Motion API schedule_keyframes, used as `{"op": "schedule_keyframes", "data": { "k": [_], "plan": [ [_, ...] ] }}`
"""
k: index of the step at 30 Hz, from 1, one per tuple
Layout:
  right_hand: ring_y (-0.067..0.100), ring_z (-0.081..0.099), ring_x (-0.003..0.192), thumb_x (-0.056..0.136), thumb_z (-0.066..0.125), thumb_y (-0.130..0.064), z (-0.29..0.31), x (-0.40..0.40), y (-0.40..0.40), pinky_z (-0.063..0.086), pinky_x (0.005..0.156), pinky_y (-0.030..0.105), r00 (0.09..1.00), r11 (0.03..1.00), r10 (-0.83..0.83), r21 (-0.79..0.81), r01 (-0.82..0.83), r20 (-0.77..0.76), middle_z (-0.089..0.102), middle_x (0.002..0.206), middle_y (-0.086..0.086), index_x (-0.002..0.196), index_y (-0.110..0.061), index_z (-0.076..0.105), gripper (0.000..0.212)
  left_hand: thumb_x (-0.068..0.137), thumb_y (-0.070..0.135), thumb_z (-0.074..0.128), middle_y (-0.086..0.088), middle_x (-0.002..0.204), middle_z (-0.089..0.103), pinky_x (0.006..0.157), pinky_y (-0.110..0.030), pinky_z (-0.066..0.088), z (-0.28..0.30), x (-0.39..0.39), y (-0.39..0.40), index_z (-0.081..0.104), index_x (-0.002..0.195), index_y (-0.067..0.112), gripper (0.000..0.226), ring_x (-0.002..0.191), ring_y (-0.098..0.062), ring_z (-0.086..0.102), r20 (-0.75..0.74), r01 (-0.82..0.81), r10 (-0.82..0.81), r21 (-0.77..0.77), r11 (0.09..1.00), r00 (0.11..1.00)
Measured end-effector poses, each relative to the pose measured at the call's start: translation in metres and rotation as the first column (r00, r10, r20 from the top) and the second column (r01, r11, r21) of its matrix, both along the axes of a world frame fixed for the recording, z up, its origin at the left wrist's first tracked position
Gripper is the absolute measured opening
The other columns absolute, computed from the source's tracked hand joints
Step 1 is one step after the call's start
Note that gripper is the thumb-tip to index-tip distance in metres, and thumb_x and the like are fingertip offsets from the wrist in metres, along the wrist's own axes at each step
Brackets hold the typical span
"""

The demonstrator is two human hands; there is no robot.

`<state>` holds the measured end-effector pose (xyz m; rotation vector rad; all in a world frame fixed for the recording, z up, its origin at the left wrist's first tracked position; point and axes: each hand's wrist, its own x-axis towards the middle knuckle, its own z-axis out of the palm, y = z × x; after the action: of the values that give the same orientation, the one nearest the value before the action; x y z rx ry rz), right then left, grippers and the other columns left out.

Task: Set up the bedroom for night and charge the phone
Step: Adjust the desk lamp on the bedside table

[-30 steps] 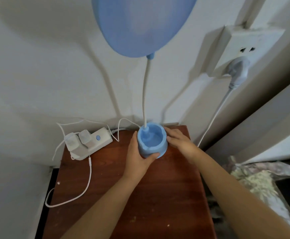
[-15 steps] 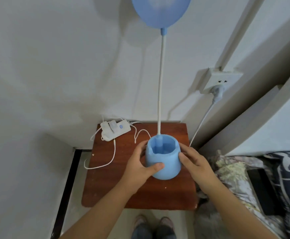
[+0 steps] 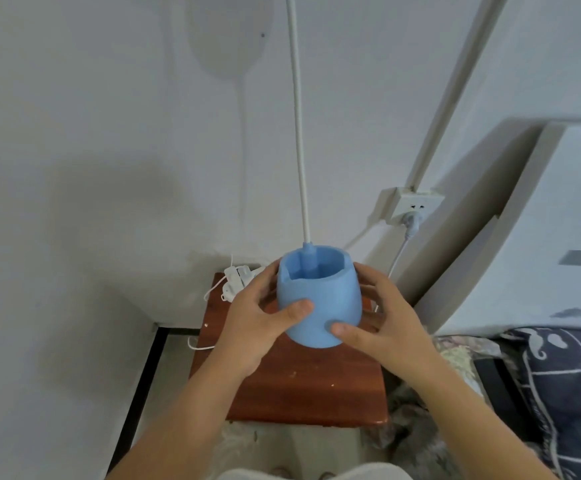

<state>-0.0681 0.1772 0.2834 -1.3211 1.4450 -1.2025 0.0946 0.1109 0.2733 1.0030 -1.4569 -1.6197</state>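
Light-blue lamp base (image 3: 318, 301), white lamp stem (image 3: 298, 133), reddish-brown wooden counter (image 3: 303, 386), white power strip (image 3: 235, 280), navy pillow (image 3: 566, 393) with white grid lines.

lamp (image 3: 318, 299) head cut off above, power strip (image 3: 239, 277) half hidden behind hands (image 3: 316, 323)

Room is evenly lit, soft daylight-ish, no glare. Wall (image 3: 109, 133) carries a faint oval shadow up top w/ a thin stem line below it, plus a broad grey shadow at left. Lamp base (image 3: 318, 303) is sharp; both hands are crisp, no motion blur. Wide-angle bends straight lines near the edges: headboard (image 3: 490, 258) curves. Surface (image 3: 303, 386) looks a bit dim.
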Motion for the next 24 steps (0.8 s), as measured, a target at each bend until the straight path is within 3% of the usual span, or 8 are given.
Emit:
{"op": "schedule_keyframes", "data": {
  "k": [5,8,11,13,15,18,21,24],
  "plan": [
    [-0.011,0.051,0.101,0.054,0.072,-0.036,0.002,0.010,0.000,0.049,0.073,0.005,0.999,0.999,-0.050,-0.007,0.050,-0.004,0.045,0.111,-0.025,0.102,-0.046,0.037,0.060,0.046,0.039,0.074,0.023,0.100,0.069,0.072,-0.022,0.056,0.007,0.009,0.000,0.058,0.100,0.046,0.057,0.101,-0.007,0.061,0.007,-0.007,0.007,-0.023,1.000,1.000],
    [-0.018,0.048,0.100,0.055,0.069,-0.045,0.004,0.012,0.002,0.045,0.070,0.000,0.999,0.999,-0.043,-0.027,0.043,-0.008,0.045,0.114,-0.024,0.104,-0.046,0.037,0.059,0.046,0.039,0.073,0.017,0.110,0.064,0.073,-0.019,0.054,0.008,0.009,0.000,0.056,0.102,0.045,0.059,0.105,-0.008,0.059,0.020,0.001,0.000,-0.040,0.999,1.000],
    [-0.015,0.049,0.103,0.061,0.060,-0.049,0.004,0.008,0.004,0.045,0.073,0.002,0.999,1.000,0.004,-0.014,-0.003,0.040,0.048,0.120,-0.016,0.111,-0.042,0.039,0.055,0.047,0.040,0.074,0.010,0.119,0.060,0.082,-0.026,0.053,0.005,0.009,-0.001,0.053,0.109,0.041,0.065,0.109,-0.009,0.057,0.018,0.008,-0.007,-0.047,0.999,1.000],
    [-0.019,0.050,0.098,0.074,0.059,-0.037,0.000,0.003,0.003,0.043,0.072,-0.001,0.999,1.000,-0.011,0.001,0.011,0.049,0.051,0.117,-0.017,0.110,-0.040,0.042,0.040,0.046,0.040,0.073,0.011,0.119,0.059,0.085,-0.025,0.052,0.001,0.007,-0.001,0.052,0.112,0.039,0.069,0.108,-0.007,0.056,0.028,-0.002,0.004,-0.055,0.998,1.000],
    [-0.026,0.049,0.091,0.087,0.055,-0.022,-0.009,-0.002,-0.001,0.041,0.070,-0.004,0.997,0.998,-0.065,0.020,0.064,0.043,0.053,0.111,-0.018,0.109,-0.037,0.045,0.029,0.047,0.041,0.073,0.013,0.118,0.058,0.078,-0.016,0.052,-0.005,0.004,-0.002,0.050,0.116,0.034,0.072,0.105,-0.001,0.057,0.043,0.004,-0.001,-0.078,0.997,0.999],
    [-0.024,0.051,0.090,0.087,0.051,-0.014,-0.026,-0.008,-0.010,0.041,0.071,-0.004,0.992,0.993,-0.107,0.063,0.103,0.060,0.056,0.107,-0.020,0.103,-0.039,0.050,0.030,0.051,0.033,0.074,0.018,0.111,0.058,0.071,-0.006,0.048,-0.018,-0.004,-0.005,0.050,0.108,0.037,0.062,0.097,0.011,0.057,0.075,0.021,-0.014,-0.092,0.996,0.997],
    [-0.002,0.055,0.102,0.085,0.054,-0.016,-0.044,-0.012,-0.018,0.047,0.081,0.011,0.985,0.985,-0.136,0.124,0.122,0.108,0.060,0.109,-0.012,0.099,-0.043,0.053,0.030,0.057,0.021,0.072,0.019,0.107,0.057,0.069,-0.004,0.046,-0.037,-0.012,-0.012,0.049,0.102,0.041,0.054,0.092,0.015,0.056,0.111,0.036,-0.029,-0.065,0.997,0.993],
    [0.016,0.051,0.113,0.086,0.054,-0.014,-0.064,-0.018,-0.028,0.043,0.097,0.034,0.977,0.969,-0.172,0.199,0.146,0.123,0.057,0.119,0.001,0.109,-0.033,0.051,0.030,0.063,0.013,0.075,0.013,0.110,0.058,0.070,-0.003,0.047,-0.059,-0.021,-0.022,0.047,0.109,0.033,0.058,0.093,0.012,0.057,0.143,0.057,-0.053,-0.021,0.998,0.988]
  ]
}}
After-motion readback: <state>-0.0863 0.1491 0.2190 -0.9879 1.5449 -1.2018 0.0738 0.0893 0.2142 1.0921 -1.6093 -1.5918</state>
